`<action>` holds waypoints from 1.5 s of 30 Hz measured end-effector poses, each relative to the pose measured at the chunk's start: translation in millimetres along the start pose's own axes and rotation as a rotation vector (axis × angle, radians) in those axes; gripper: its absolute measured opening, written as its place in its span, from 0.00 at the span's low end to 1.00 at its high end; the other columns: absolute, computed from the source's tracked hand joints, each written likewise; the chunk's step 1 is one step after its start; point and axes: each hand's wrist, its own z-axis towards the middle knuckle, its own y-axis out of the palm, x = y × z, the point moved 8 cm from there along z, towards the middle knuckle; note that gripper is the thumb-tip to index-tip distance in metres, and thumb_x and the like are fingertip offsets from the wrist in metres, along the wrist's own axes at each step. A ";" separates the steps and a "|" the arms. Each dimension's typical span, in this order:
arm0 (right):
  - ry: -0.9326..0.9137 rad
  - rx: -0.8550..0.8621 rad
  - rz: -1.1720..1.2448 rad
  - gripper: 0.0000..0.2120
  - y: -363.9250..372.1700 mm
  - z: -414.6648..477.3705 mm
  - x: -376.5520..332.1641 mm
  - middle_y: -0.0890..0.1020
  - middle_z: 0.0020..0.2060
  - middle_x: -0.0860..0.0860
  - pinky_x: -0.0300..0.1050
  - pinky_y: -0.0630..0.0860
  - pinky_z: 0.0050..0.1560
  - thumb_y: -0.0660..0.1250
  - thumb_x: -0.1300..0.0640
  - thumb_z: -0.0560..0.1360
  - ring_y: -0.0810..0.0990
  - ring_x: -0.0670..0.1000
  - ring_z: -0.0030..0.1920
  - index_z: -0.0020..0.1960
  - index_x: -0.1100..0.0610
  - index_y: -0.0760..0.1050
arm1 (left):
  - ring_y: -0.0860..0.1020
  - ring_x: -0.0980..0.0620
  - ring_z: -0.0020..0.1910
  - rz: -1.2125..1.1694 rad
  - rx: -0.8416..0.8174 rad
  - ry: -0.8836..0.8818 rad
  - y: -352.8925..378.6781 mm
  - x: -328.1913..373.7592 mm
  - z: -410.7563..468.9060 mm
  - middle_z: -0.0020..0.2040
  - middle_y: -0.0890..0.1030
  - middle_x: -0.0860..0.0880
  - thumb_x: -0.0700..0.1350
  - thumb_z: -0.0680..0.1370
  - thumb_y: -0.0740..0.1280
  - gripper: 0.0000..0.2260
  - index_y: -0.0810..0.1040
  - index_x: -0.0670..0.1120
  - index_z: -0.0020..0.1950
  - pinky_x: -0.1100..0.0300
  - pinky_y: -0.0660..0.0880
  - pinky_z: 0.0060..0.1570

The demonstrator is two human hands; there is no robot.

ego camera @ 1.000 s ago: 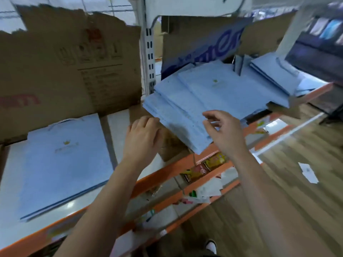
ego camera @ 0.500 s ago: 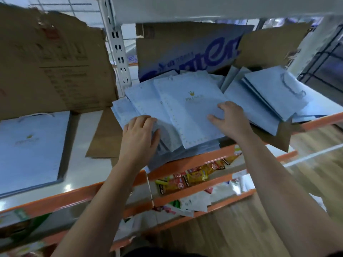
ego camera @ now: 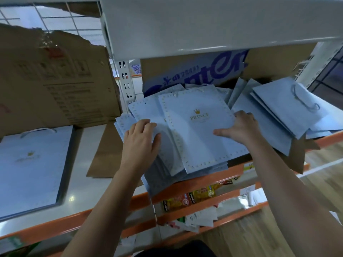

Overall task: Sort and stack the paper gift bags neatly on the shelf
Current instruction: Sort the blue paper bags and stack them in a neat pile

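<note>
My left hand (ego camera: pixel 139 141) lies palm down, fingers straight, on the fanned left side of the pile (ego camera: pixel 148 115) in the middle of the shelf (ego camera: pixel 79 164). My right hand (ego camera: pixel 239 127) has its thumb flat on the face of the top bag (ego camera: pixel 196 130) and its fingers bent at that bag's right edge; I cannot tell whether they hook under it or only push against it. The bags here are splayed, each turned a little off the next, and their near corners hang out past the orange rail (ego camera: pixel 185 184). I judge the step to be squaring this pile. To do it well I want both hands working as flat walls against the two long sides, closing in together so the edges line up, not dragging the top bag alone, which would only slide on the glossy paper. After that, a push on the near ends should bring the corners in behind the rail so nothing tips off. The cord handles at the far end need to lie flat, or the pile will sit crooked. The loose heap (ego camera: pixel 285 112) to the right and the neat stack (ego camera: pixel 31 164) to the left are both untouched, so much sorting seems left.
</note>
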 end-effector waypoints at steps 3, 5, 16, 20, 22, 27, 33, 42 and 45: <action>-0.016 0.043 0.065 0.42 -5.4 -1.3 -2.0 0.74 0.58 0.59 0.55 0.70 0.61 0.78 0.39 0.61 0.69 0.61 0.64 0.63 0.65 0.69 | 0.74 0.41 0.61 -0.004 0.016 -0.058 -1.3 -13.6 -3.4 0.62 0.76 0.43 0.50 0.81 0.59 0.17 0.76 0.41 0.63 0.46 0.72 0.54; -0.045 0.084 0.088 0.41 -10.4 -2.2 -4.5 0.74 0.58 0.61 0.57 0.71 0.60 0.79 0.40 0.61 0.70 0.62 0.62 0.62 0.66 0.70 | 0.75 0.41 0.58 0.014 0.025 -0.087 -2.5 -19.5 -6.1 0.59 0.77 0.43 0.52 0.80 0.57 0.19 0.76 0.41 0.62 0.47 0.73 0.52; -0.127 0.114 0.242 0.41 -3.8 0.2 -12.2 0.72 0.58 0.59 0.58 0.73 0.58 0.77 0.40 0.64 0.71 0.62 0.62 0.64 0.64 0.67 | 0.74 0.46 0.52 -0.145 -0.020 -0.373 10.7 -33.8 -17.4 0.51 0.76 0.45 0.54 0.80 0.60 0.17 0.79 0.43 0.44 0.52 0.72 0.47; -0.111 0.109 0.322 0.38 5.8 0.8 -6.8 0.75 0.57 0.59 0.51 0.72 0.51 0.79 0.43 0.63 0.74 0.61 0.59 0.61 0.62 0.66 | 0.72 0.50 0.54 -0.262 0.016 -0.441 9.8 -29.6 -15.0 0.51 0.75 0.46 0.54 0.78 0.64 0.16 0.77 0.42 0.41 0.57 0.68 0.44; -0.108 0.100 0.357 0.37 10.0 0.9 -5.2 0.76 0.57 0.59 0.50 0.72 0.49 0.79 0.44 0.63 0.75 0.61 0.58 0.60 0.62 0.65 | 0.72 0.51 0.55 -0.262 0.049 -0.419 6.6 -21.6 -15.9 0.56 0.74 0.47 0.55 0.78 0.65 0.15 0.79 0.42 0.47 0.58 0.71 0.47; -0.120 0.119 0.385 0.37 11.2 -0.2 -4.5 0.77 0.56 0.59 0.54 0.75 0.51 0.80 0.44 0.62 0.76 0.61 0.57 0.59 0.62 0.65 | 0.73 0.53 0.56 -0.329 0.133 -0.423 -4.6 -7.3 -19.8 0.62 0.72 0.48 0.52 0.78 0.67 0.16 0.78 0.42 0.58 0.63 0.70 0.45; -0.167 0.113 0.404 0.38 3.8 -4.2 -7.3 0.76 0.60 0.58 0.53 0.74 0.53 0.78 0.44 0.64 0.76 0.61 0.60 0.62 0.61 0.64 | 0.79 0.54 0.47 -0.642 0.130 -0.583 -2.7 -4.8 -29.0 0.55 0.76 0.51 0.48 0.76 0.71 0.20 0.68 0.44 0.63 0.50 0.80 0.47; -0.247 0.136 0.679 0.35 -15.4 -26.1 -41.6 0.77 0.56 0.47 0.37 0.70 0.46 0.75 0.39 0.66 0.73 0.46 0.53 0.63 0.57 0.68 | 0.76 0.63 0.49 -0.709 0.423 -0.609 -50.0 -32.7 -44.6 0.53 0.76 0.54 0.42 0.79 0.64 0.12 0.67 0.47 0.61 0.68 0.75 0.44; -0.278 0.118 0.741 0.28 -8.8 -35.9 -62.5 0.80 0.49 0.44 0.33 0.71 0.40 0.75 0.40 0.67 0.78 0.43 0.47 0.58 0.56 0.73 | 0.74 0.64 0.45 -0.629 0.495 -0.625 -76.1 -62.4 -61.6 0.52 0.75 0.55 0.40 0.80 0.62 0.11 0.68 0.43 0.62 0.79 0.68 0.39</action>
